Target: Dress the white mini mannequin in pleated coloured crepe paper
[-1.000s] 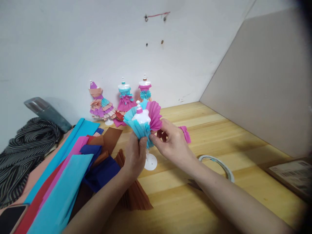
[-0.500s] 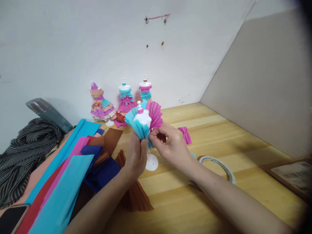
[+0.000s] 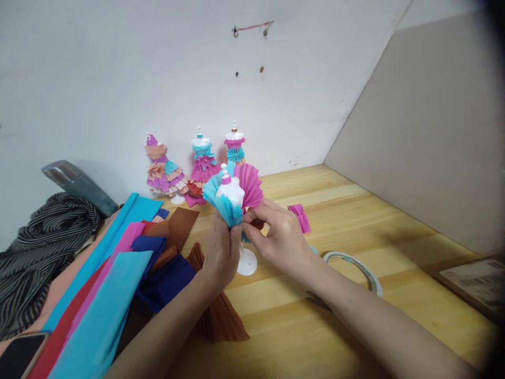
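A small white dress form [image 3: 232,193] with a pink neck band stands tilted on a round white base [image 3: 247,262]. Pleated blue crepe paper [image 3: 223,206] fans out round its front and left, and pleated pink crepe paper [image 3: 250,185] fans up on its right. My left hand [image 3: 223,253] is closed round the form's waist, its thumb pressing the gathered blue paper. The thumb and fingers of my right hand [image 3: 273,231] pinch the lower edge of the paper at the waist's right side. My fingers hide part of the waist and the stand's stem.
Three dressed mini forms [image 3: 201,158] stand by the wall. Crepe paper sheets [image 3: 106,295], brown pleated paper [image 3: 224,316], striped cloth [image 3: 43,252] and a phone [image 3: 21,355] lie left. A tape roll [image 3: 369,273] and pink scrap [image 3: 300,217] lie right, near a cardboard piece [image 3: 473,284].
Both hands keep their hold on the dress form. My right fingers have shifted very slightly at the waist, and the blue paper there sits a little closer in. The view has moved slightly.
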